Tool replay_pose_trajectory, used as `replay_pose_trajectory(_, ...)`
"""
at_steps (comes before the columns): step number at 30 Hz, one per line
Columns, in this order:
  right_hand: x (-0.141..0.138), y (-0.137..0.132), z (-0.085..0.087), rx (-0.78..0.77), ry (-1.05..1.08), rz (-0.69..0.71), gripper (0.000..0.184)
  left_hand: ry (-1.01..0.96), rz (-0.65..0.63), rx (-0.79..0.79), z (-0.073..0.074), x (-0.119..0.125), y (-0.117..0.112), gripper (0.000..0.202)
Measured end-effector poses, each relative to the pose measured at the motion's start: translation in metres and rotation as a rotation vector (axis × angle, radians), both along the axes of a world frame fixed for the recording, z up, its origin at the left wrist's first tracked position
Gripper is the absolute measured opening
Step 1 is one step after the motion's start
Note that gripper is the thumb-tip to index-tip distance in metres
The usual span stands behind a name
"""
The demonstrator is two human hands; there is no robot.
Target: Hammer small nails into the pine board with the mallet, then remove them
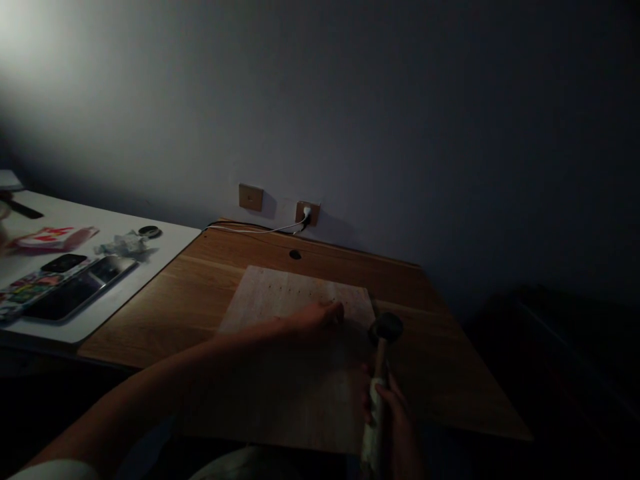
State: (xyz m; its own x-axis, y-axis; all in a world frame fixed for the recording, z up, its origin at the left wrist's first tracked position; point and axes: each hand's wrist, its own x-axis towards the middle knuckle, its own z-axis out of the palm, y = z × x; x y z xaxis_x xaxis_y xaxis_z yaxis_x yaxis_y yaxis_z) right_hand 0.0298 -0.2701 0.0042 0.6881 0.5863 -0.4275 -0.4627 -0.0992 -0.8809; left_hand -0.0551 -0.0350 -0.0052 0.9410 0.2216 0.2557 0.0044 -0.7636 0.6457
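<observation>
A pale wooden board (pixel 280 300) lies on the brown desk, with a row of small dark marks, perhaps nails or holes, near its far edge. My left hand (pixel 320 315) rests over the board's far right part, fingers closed in a pinch. Whatever it holds is too small and dark to make out. My right hand (pixel 393 403) is wrapped around the handle of a mallet (pixel 387 328) with a dark, rounded head. That mallet stands up at the board's right side, its head higher than my fist.
The brown wooden desk (pixel 440 360) meets a grey wall with two sockets; a white plug (pixel 307 211) sits in one. On a white table (pixel 165 233) at left lie a phone (pixel 80 290), a crumpled plastic bag (pixel 127 244) and a red-and-white packet (pixel 55 238). The right side is dark.
</observation>
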Motion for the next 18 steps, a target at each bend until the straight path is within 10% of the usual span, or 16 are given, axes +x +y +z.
replay_pose_trajectory(9, -0.001, 0.000, 0.005, 0.017, -0.046, -0.016, 0.047, -0.027, 0.171, -0.122, 0.000, 0.073, 0.035, 0.010)
replay_pose_trajectory(18, 0.000, 0.002, 0.012, -0.018, -0.001, -0.048, 0.043, -0.026, 0.170, -0.003, -0.009, 0.071, 0.034, 0.021)
